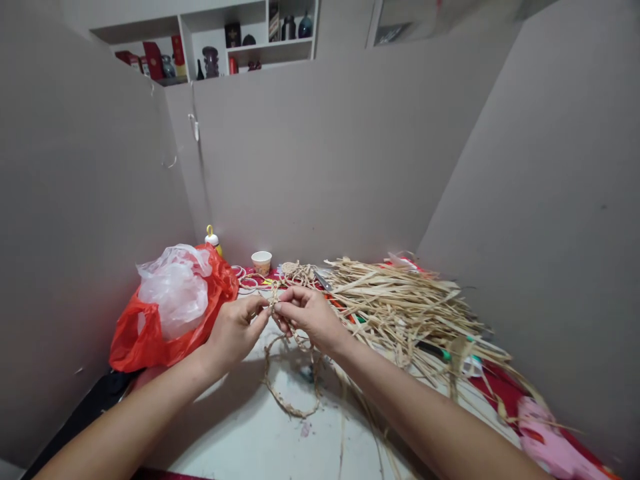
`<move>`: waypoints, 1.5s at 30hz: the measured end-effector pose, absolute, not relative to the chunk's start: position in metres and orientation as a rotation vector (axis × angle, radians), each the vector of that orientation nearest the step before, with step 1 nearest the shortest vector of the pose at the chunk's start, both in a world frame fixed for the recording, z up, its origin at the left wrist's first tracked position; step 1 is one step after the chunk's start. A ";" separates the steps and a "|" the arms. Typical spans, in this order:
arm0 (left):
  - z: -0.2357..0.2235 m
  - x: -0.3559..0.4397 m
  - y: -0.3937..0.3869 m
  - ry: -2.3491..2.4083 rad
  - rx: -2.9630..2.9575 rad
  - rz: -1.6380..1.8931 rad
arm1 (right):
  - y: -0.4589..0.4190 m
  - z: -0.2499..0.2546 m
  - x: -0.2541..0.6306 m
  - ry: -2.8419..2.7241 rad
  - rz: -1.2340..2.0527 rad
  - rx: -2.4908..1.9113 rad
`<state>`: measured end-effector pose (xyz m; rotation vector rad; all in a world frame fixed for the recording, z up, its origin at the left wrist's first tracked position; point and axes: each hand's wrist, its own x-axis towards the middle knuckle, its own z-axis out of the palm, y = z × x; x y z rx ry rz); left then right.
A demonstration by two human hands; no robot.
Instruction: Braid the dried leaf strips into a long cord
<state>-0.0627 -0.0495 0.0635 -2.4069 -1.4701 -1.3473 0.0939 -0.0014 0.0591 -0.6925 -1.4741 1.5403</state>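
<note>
Reaches in over the pale table (230, 433) with both bare forearms. Has a pink object (550, 437) at the near right corner, its kind hard to tell. Lets a plaited straw cord (293, 408) form a loop below the hands, unclear whether touching the table. Pinches the cord's upper part above the table's middle, with thumb and fingers of left hand (235, 323) and right hand (313, 319) clamped on it, tips just beside each other. Has a red plastic bag (133, 337) stuffed with clear plastic (173, 293) at left, a spread pile of dried strips (400, 293) at right. Faces, beyond, a coil of cord (297, 272), a paper cup (261, 265), then a grey wall (310, 167) under shelves (250, 50).
</note>
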 end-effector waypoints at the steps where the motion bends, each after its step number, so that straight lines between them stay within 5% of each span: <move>1: 0.063 -0.063 -0.048 -1.426 -2.408 -1.328 | -0.001 0.059 0.095 -1.472 1.535 -0.693; 7: 0.060 -0.063 -0.042 -1.388 -2.446 -1.221 | 0.003 0.067 0.105 -1.643 1.461 -0.827; 14: 0.053 -0.063 -0.032 -1.364 -2.508 -1.070 | 0.005 0.073 0.120 -2.064 0.375 -0.686; 23: 0.027 -0.064 -0.020 -1.269 -2.566 -0.926 | 0.009 0.066 0.121 -2.392 0.254 -0.808; 27: 0.027 -0.062 -0.021 -1.195 -2.559 -1.031 | 0.011 0.065 0.115 -2.249 0.363 -0.818; 35: 0.043 -0.056 -0.028 -1.399 -2.468 -1.552 | 0.022 0.072 0.113 -1.626 1.537 -0.814; 45: 0.037 -0.060 -0.024 -1.259 -2.504 -1.095 | 0.029 0.061 0.112 -1.850 1.421 -0.911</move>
